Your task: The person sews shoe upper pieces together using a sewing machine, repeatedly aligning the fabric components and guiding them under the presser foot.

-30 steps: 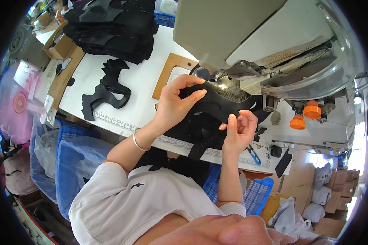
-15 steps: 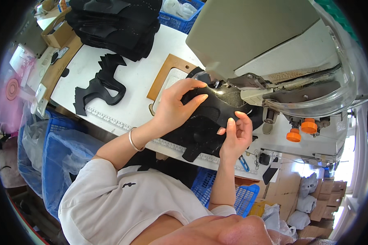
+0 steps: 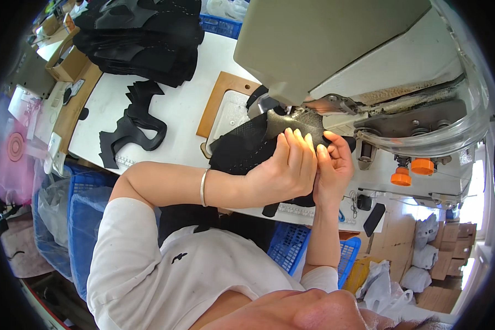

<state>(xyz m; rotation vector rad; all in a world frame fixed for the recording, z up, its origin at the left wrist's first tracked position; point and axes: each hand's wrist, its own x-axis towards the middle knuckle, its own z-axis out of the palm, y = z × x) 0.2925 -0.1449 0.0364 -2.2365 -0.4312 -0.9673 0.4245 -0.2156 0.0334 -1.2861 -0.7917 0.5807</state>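
Observation:
A black shoe upper [image 3: 242,144] with mesh and rows of small holes lies under the needle area of a sewing machine [image 3: 324,49]. My left hand [image 3: 286,168] reaches across from the left, its fingers bent and pressed together on the upper's near edge. Close beside it, my right hand [image 3: 334,170] pinches the same edge between thumb and forefinger. The two hands nearly touch, just in front of the lit stitching spot. Machine parts and my fingers hide some of the upper, and the needle tip cannot be made out.
Left on the white table [image 3: 176,110] lie black curved cut pieces [image 3: 127,129]. Behind them rises a stack of black uppers [image 3: 143,44]. A brown wooden frame [image 3: 217,102] sits beside the machine. Orange knobs [image 3: 422,166] stick out at right, above a phone [image 3: 374,218].
My left hand has moved right and nearer, from the upper's far side to beside my right hand. The upper has turned and shifted. My right hand has moved slightly right and closed on its edge.

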